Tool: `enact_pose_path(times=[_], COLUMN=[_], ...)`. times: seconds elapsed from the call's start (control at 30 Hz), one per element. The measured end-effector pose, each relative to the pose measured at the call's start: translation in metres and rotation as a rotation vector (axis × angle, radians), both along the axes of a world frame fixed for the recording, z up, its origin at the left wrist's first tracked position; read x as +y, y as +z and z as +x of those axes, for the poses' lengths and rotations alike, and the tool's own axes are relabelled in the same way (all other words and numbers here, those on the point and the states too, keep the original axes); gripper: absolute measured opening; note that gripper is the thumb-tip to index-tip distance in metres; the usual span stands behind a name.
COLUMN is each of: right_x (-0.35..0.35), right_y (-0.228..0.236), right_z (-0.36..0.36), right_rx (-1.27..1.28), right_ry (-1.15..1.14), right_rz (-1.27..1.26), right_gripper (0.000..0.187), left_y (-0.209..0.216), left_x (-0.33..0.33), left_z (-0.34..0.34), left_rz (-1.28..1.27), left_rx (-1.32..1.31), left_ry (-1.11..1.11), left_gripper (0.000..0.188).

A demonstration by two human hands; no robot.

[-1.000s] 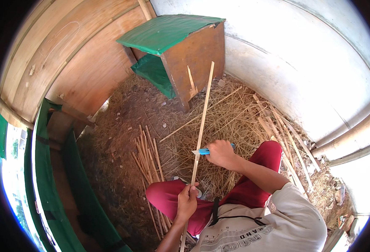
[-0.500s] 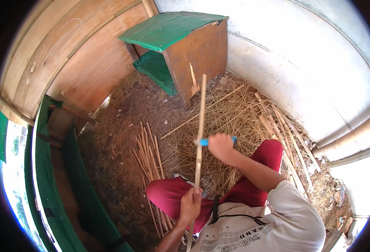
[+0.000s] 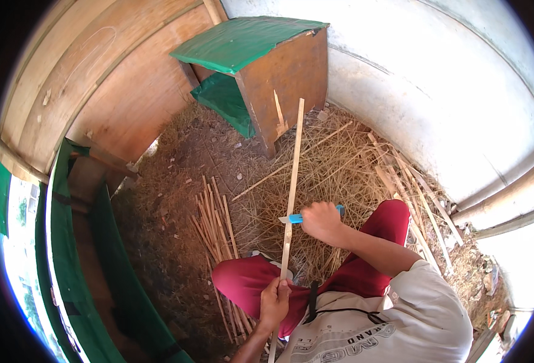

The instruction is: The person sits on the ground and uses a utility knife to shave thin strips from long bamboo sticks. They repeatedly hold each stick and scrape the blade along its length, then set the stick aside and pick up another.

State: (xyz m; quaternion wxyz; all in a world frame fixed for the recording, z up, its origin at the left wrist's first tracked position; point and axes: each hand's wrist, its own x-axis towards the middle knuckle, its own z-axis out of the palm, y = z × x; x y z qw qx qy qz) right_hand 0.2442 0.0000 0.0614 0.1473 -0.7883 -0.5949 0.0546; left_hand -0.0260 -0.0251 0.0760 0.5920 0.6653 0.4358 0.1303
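My left hand [image 3: 275, 302] is closed round the lower part of a long, pale bamboo strip [image 3: 295, 166]. The strip rises away from my lap, its far tip in front of the brown cabinet. In my right hand [image 3: 321, 222] is a blue-handled utility knife [image 3: 295, 218], its fingers wrapped round the handle. The knife's short blade lies across the strip, about midway along, and looks to be touching it. Below my left hand the strip runs on past my forearm to the lower edge.
Several thin bamboo strips [image 3: 217, 218] lie bundled left of my knee. Dry shavings [image 3: 333, 163] cover the ground ahead, with longer strips [image 3: 421, 199] at the right wall. A brown wooden cabinet [image 3: 291, 78] with a green cover stands at the back; a green-lined trough [image 3: 115, 260] runs along the left.
My right hand and the knife have slid down along the strip toward me. The strip's far end has tilted slightly right and reaches a little farther away.
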Motion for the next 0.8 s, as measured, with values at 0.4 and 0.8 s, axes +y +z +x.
enact_pose_path(times=[0.4, 0.8], right_x=[0.039, 0.062], right_y=[0.004, 0.011], right_z=[0.082, 0.143], right_rx=[-0.057, -0.035], right_ry=[-0.277, -0.410], right_rz=[-0.076, -0.099], right_gripper=[0.014, 0.019], left_y=[0.012, 0.033], left_x=[-0.022, -0.041], left_z=[-0.021, -0.076], left_rz=[0.077, 0.105], left_rx=[0.017, 0.046], left_ry=[-0.071, -0.131], left_gripper=[0.021, 0.020])
